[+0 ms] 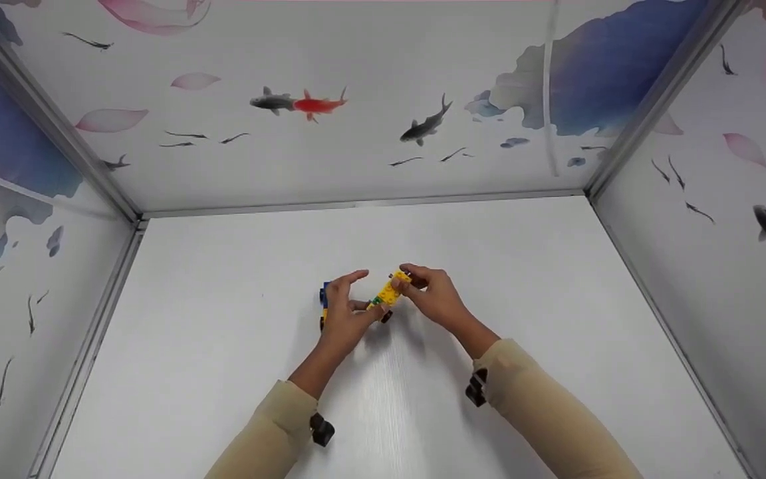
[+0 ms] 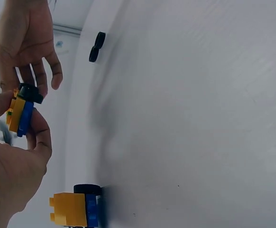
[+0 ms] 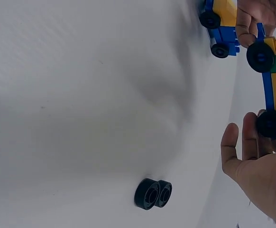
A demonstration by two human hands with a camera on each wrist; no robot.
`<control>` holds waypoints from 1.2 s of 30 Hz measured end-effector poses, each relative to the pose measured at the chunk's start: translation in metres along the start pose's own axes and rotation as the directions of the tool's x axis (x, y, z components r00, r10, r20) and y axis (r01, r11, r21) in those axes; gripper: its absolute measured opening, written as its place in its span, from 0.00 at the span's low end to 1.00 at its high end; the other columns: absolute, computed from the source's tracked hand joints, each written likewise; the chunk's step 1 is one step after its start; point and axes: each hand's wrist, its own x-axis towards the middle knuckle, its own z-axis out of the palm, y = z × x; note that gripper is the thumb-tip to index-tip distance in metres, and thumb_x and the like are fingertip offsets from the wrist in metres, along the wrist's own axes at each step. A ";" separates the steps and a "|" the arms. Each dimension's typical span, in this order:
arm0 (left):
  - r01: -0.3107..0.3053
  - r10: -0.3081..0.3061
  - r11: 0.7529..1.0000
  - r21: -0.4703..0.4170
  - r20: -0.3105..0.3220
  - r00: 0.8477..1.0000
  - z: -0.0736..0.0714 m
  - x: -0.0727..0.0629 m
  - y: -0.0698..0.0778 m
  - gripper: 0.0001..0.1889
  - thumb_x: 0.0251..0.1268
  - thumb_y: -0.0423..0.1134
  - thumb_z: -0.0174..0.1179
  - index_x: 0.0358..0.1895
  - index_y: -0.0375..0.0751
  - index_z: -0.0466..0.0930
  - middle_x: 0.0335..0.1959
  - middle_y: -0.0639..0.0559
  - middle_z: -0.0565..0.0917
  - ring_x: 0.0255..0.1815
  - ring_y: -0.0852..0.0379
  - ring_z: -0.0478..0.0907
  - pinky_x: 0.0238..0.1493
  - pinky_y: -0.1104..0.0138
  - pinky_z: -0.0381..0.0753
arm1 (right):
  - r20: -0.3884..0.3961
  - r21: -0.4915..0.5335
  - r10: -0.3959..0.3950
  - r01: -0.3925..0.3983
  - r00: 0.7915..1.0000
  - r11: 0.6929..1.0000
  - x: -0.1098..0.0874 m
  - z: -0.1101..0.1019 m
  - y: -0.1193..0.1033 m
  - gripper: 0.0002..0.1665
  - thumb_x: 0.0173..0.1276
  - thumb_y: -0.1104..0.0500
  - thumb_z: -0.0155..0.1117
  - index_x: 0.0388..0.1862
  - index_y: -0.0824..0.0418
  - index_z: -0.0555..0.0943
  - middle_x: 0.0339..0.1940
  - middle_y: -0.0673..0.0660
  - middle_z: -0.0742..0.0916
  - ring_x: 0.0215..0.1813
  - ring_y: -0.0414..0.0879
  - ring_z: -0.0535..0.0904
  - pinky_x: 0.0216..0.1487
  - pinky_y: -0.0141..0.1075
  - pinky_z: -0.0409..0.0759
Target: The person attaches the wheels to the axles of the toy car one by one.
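A small toy car of yellow, green and blue building bricks with black wheels is held between both hands. My left hand pinches its near end between thumb and fingers, with the index finger raised. At the far end my right hand grips it by the yellow bricks. In the right wrist view, two black wheels show along the blue base of the held car. A second toy car, yellow and blue with black wheels, stands on the table left of my left hand, which partly hides it in the head view.
Two loose black wheels sit side by side on the white table; I cannot make them out in the head view. Printed wall panels border the table at the back and both sides.
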 end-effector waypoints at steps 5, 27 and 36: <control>0.004 -0.004 1.000 0.002 -0.042 0.999 -0.002 0.003 0.002 0.38 0.71 0.37 0.76 0.80 0.55 0.69 0.82 0.41 0.57 0.57 0.48 0.87 0.51 0.67 0.91 | 0.015 0.025 0.026 -0.026 1.000 0.999 -0.004 -0.005 0.004 0.30 0.80 0.49 0.73 0.75 0.59 0.84 0.56 0.57 0.93 0.54 0.49 0.88 0.53 0.37 0.88; 0.046 -0.062 0.991 -0.126 -0.123 0.991 -0.001 0.015 0.017 0.31 0.71 0.30 0.72 0.72 0.54 0.74 0.81 0.44 0.60 0.68 0.38 0.83 0.62 0.62 0.92 | 0.221 0.095 0.062 -0.085 0.973 0.992 -0.019 -0.013 0.013 0.17 0.77 0.46 0.76 0.46 0.59 0.92 0.44 0.57 0.95 0.54 0.64 0.89 0.58 0.55 0.89; -0.002 -0.015 0.980 -0.200 -0.081 0.997 0.002 0.014 0.015 0.29 0.73 0.32 0.70 0.73 0.52 0.73 0.83 0.44 0.57 0.65 0.41 0.86 0.58 0.65 0.91 | 0.313 0.009 0.057 -0.063 0.948 0.998 -0.028 -0.004 0.008 0.22 0.76 0.39 0.74 0.38 0.56 0.90 0.38 0.56 0.95 0.40 0.44 0.80 0.40 0.35 0.75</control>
